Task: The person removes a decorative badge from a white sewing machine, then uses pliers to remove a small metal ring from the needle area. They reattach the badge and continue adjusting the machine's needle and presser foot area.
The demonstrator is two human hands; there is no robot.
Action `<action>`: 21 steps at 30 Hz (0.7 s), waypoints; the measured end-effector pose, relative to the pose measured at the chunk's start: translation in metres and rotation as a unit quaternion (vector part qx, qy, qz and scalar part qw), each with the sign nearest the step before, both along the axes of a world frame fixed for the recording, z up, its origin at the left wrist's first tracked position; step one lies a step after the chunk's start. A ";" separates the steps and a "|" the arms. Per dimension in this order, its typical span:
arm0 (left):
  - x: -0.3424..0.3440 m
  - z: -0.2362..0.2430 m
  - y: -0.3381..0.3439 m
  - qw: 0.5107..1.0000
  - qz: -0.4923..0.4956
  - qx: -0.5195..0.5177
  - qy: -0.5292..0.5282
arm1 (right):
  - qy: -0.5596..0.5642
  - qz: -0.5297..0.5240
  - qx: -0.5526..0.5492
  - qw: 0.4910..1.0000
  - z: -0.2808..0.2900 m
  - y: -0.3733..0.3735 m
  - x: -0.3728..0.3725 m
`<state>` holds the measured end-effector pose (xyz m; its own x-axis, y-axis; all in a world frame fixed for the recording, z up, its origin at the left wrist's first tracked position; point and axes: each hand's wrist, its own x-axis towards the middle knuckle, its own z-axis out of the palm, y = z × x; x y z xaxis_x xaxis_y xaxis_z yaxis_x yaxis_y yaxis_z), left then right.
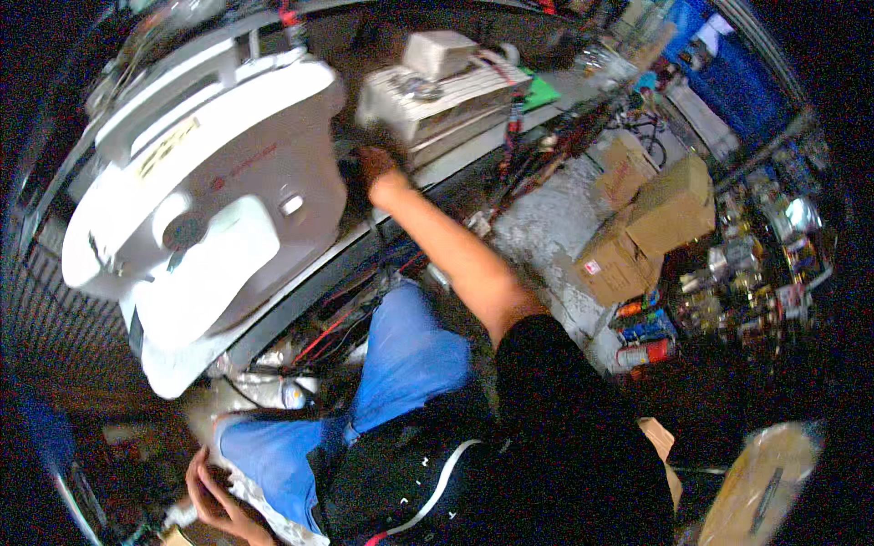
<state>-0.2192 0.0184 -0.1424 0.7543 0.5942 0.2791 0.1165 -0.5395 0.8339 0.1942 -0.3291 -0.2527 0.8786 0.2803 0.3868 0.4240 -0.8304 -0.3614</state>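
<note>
A large white-and-grey appliance (282, 159) with a curved housing, a top handle and a round knob stands on the bench at the left. My right arm stretches forward past its right side, and my right hand (382, 179) is at the gap between it and a ribbed, light-coloured box (437, 105). Blur and shadow hide the fingers there, so I cannot tell what they touch. Low on the left, my left hand (221, 500) rests beside my knee with its fingers stretched out and nothing in them. White crumpled material (273, 510) lies next to it.
Cables (337, 332) hang under the bench edge. To the right, cardboard boxes (669, 209) stand on the floor (537, 227), near a red-and-white can (645, 353) and many small items. A smaller pale box (439, 53) tops the ribbed one. A wrapped brown object (760, 482) is at lower right.
</note>
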 end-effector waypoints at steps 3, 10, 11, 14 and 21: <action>0.005 0.006 0.004 0.980 -0.077 0.154 -0.098 | -0.051 -0.078 -0.022 0.995 0.007 0.003 -0.009; -0.005 0.014 -0.022 0.980 -0.097 0.133 -0.114 | -0.127 -0.003 0.128 0.984 0.076 -0.031 -0.114; -0.004 0.015 -0.026 0.978 -0.115 0.112 -0.136 | -0.047 0.027 0.230 0.972 0.085 -0.035 -0.133; 0.000 0.016 -0.033 0.972 -0.175 0.060 -0.142 | 0.188 0.009 0.439 0.879 0.105 -0.036 -0.193; 0.004 0.011 -0.040 0.913 -0.275 -0.212 -0.214 | 0.573 0.135 0.559 0.583 0.119 0.051 -0.316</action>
<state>-0.2151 -0.0214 -0.1318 0.8470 0.2811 0.4512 -0.4604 -0.0365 0.8870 -0.1217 -0.2780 -0.1338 0.7215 0.6046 -0.3376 -0.5683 0.2384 -0.7875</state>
